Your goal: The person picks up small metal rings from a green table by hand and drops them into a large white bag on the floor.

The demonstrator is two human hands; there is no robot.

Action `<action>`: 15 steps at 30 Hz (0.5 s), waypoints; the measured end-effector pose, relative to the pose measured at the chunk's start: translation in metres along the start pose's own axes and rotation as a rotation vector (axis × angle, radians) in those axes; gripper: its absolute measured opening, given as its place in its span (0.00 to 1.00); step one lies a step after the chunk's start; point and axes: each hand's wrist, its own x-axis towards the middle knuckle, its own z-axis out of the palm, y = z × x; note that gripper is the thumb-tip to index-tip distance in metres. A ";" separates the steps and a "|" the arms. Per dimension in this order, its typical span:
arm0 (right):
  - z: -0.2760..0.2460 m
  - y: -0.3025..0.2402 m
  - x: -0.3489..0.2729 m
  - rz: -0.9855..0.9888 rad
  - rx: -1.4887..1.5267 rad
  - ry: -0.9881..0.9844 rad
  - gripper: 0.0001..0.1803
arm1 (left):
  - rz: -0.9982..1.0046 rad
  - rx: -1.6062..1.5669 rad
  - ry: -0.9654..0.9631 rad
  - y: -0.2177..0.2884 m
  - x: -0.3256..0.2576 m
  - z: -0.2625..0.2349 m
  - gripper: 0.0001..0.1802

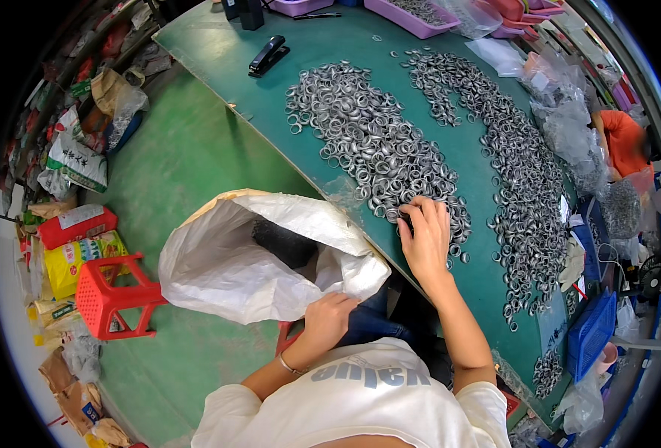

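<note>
Rings point(371, 138) by the tabletop point(222, 60) edge seem mid-gathering under right hand point(427, 237), grasp unclear; left hand point(327, 322), pinching the sack point(215, 270), should next steady it.

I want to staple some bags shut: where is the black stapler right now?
In the head view, the black stapler lies upper left of centre on the green table, between its left edge and the left heap of silvery rings.
</note>
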 end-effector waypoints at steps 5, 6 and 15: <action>-0.001 0.020 -0.001 0.053 0.168 0.101 0.04 | 0.003 -0.007 0.009 -0.001 -0.001 0.001 0.10; -0.004 0.025 0.000 0.086 0.237 0.150 0.03 | 0.004 -0.008 0.012 -0.001 -0.001 0.000 0.09; -0.007 0.023 0.006 0.386 0.180 -0.064 0.10 | 0.001 -0.002 0.012 -0.002 -0.002 0.003 0.08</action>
